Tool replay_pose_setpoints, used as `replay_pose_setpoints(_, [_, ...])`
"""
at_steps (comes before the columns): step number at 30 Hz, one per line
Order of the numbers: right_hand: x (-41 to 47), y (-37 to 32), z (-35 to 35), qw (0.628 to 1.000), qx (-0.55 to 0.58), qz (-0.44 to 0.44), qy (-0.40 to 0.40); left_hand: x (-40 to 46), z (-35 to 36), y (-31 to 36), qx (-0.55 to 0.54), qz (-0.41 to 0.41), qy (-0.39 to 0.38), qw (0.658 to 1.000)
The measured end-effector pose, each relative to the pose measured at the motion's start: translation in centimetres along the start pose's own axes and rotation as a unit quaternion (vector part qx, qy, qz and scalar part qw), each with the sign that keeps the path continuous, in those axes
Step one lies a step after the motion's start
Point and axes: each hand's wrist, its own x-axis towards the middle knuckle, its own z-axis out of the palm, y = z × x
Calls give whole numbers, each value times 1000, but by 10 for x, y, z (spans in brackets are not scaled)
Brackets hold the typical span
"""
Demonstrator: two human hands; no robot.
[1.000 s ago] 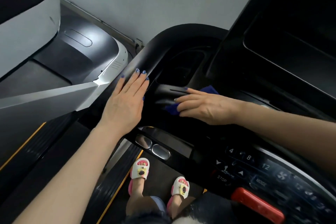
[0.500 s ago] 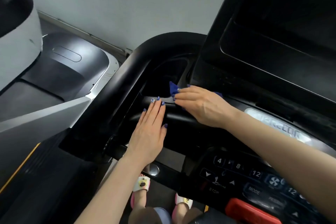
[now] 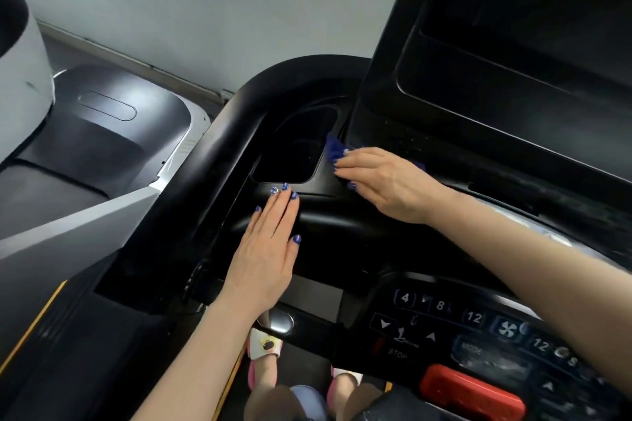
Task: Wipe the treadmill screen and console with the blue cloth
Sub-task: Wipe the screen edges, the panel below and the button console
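Note:
The black treadmill console (image 3: 342, 225) fills the middle of the head view, with the dark screen (image 3: 519, 44) rising at the upper right. My right hand (image 3: 386, 181) presses the blue cloth (image 3: 334, 147) flat onto the console at the screen's lower left corner, beside a recessed tray pocket (image 3: 294, 154). Most of the cloth is hidden under my palm; only a corner pokes out past the fingertips. My left hand (image 3: 270, 249) lies flat with fingers together on the console just below the pocket, holding nothing.
A button panel (image 3: 455, 321) with numbers and a red stop key (image 3: 472, 393) sits at the lower right under my right forearm. The curved black handrail (image 3: 219, 161) runs along the left. A neighbouring treadmill (image 3: 102, 133) stands at far left. My feet in sandals (image 3: 263, 345) are below.
My right hand slid the cloth up and away, from the ledge to the screen's lower corner. My left hand moved from the handrail onto the console below the pocket.

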Motion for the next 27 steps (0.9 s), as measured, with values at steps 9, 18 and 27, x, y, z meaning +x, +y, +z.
replay_pose_setpoints(9, [-5,-6,-8,989,148,6,1,0,0,-2,4,-5,-1,1000])
replay_pose_setpoints(18, [-7,2,-21,984,99,-114,-99,0,-1,-6,-37,-25,18,999])
replay_pose_setpoints(27, [-23,-2,-23,988,124,-85,-32,-2,-3,-19,-20,-38,-2,999])
